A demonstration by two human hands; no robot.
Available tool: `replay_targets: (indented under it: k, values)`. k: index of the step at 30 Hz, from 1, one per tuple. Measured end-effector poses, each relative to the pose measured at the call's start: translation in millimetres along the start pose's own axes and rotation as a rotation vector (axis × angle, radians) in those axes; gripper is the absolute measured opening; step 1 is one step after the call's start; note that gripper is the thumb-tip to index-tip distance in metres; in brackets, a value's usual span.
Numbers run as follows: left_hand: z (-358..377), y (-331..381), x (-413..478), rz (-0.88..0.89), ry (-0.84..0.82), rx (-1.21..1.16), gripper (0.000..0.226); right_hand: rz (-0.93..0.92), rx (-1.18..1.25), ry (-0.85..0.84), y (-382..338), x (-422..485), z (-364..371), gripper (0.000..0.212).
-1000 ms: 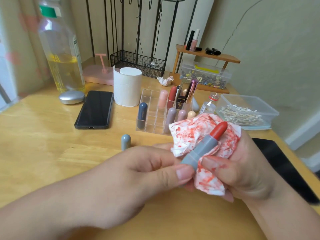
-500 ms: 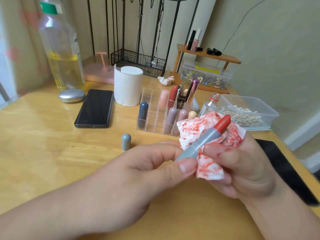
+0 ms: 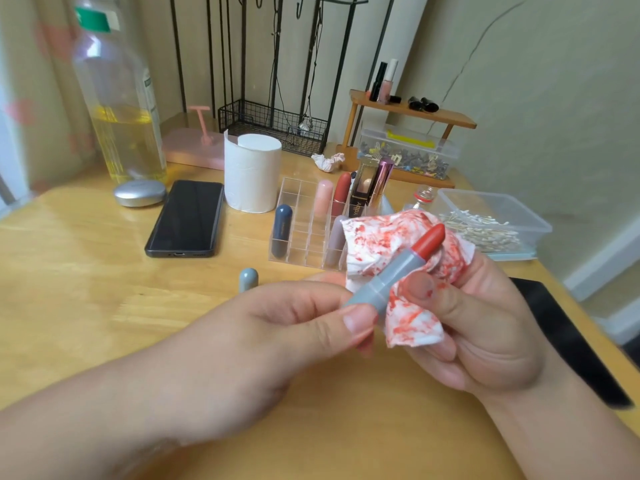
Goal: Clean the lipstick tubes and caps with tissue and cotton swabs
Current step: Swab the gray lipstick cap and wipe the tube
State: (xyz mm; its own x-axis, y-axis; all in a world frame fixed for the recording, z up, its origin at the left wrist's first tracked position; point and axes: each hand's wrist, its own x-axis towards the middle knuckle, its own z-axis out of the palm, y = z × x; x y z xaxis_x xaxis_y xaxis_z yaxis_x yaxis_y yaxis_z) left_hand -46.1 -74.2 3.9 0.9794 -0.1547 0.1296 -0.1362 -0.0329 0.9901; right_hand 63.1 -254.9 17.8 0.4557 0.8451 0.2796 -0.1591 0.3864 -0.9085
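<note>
Currently: tube-wiping step, one lipstick in hand. Left to right across the table (image 3: 69, 271):

Grey cap (image 3: 248, 279) stands upright on the wood at 11 o'clock from the left hand, off its tube, not being handled.

Left hand (image 3: 277, 327): thumb and fingers pinched on the base end of the grey lipstick tube (image 3: 391, 275), holding it tilted, red stick pointing to 2 o'clock.

Tissue (image 3: 381, 237), heavily smeared red, sits behind and under the tube, bunched in the right hand.

Right hand (image 3: 478, 327): fingers curled round the tissue, thumb pressing it against the tube's side near the middle joint. Thumbnail carries a red smudge.

Clear organiser (image 3: 298, 233) with more lipsticks at 12 o'clock from the hands; box of cotton swabs (image 3: 485, 230) at 2 o'clock, untouched.

Judgement: barrel wipe under way. Next move likely needs the left hand to turn the tube while the thumb holds the tissue tight, keeping off the exposed red stick. This tissue looks nearly saturated; a clean patch or fresh sheet seems advisable. Cap is not yet back on.
</note>
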Motion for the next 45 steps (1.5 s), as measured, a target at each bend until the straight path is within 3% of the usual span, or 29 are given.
replay_targets:
  k: [3,7,9,14,16,19,23,27,29,32,34,38,42,45]
  values:
    - [6.2,4.5,-0.4,0.06,0.122,0.231,0.033,0.0,-0.02,0.037,0.3,1.0,0.6,0.012]
    - [10.6,12.9,-6.3,0.136,0.274,0.544,0.027,0.047,-0.051,0.076,-1.7,-1.5,3.3,0.029]
    - [8.5,11.5,-6.7,0.052,0.204,0.477,0.034,0.052,-0.07,0.075,-3.9,-2.0,5.5,0.035]
    - [2.9,10.5,-7.2,-0.189,-0.086,-0.221,0.04,0.067,-0.126,0.077,-1.9,-0.4,2.2,0.041]
    - [5.5,5.4,-5.9,-0.206,-0.136,-0.327,0.041,0.08,-0.093,0.044,-2.5,-0.9,1.2,0.032]
    - [3.7,1.9,-1.3,-0.201,-0.096,-0.244,0.045,0.09,-0.036,0.037,-5.4,-1.8,1.8,0.025]
    - [8.4,9.4,-1.2,-0.126,0.13,0.146,0.038,0.092,-0.04,0.083,-4.7,-0.6,3.8,0.028]
    - [12.9,9.0,-1.8,-0.162,0.24,0.19,0.043,0.107,-0.066,0.08,-5.1,-0.2,7.1,0.023]
    - [6.4,7.7,-1.7,-0.17,0.135,0.139,0.045,0.116,-0.067,0.07,-5.9,-0.7,6.5,0.024]
    - [0.1,8.9,-1.0,-0.164,-0.126,-0.139,0.036,0.154,-0.048,0.066,-7.0,-1.3,5.6,0.035]
    - [0.4,8.9,-0.7,-0.171,-0.163,-0.196,0.032,0.165,-0.043,0.066,-7.3,-1.9,5.0,0.034]
    - [6.3,2.3,2.2,-0.084,0.079,-0.003,0.027,0.167,-0.032,0.071,-7.3,0.5,4.2,0.033]
    - [16.3,-2.0,0.9,-0.078,0.354,0.092,0.045,0.155,-0.1,0.062,-5.6,1.1,6.3,0.022]
    - [13.7,-3.9,0.9,-0.058,0.393,0.152,0.051,0.172,-0.098,0.074,-4.5,1.6,4.5,0.023]
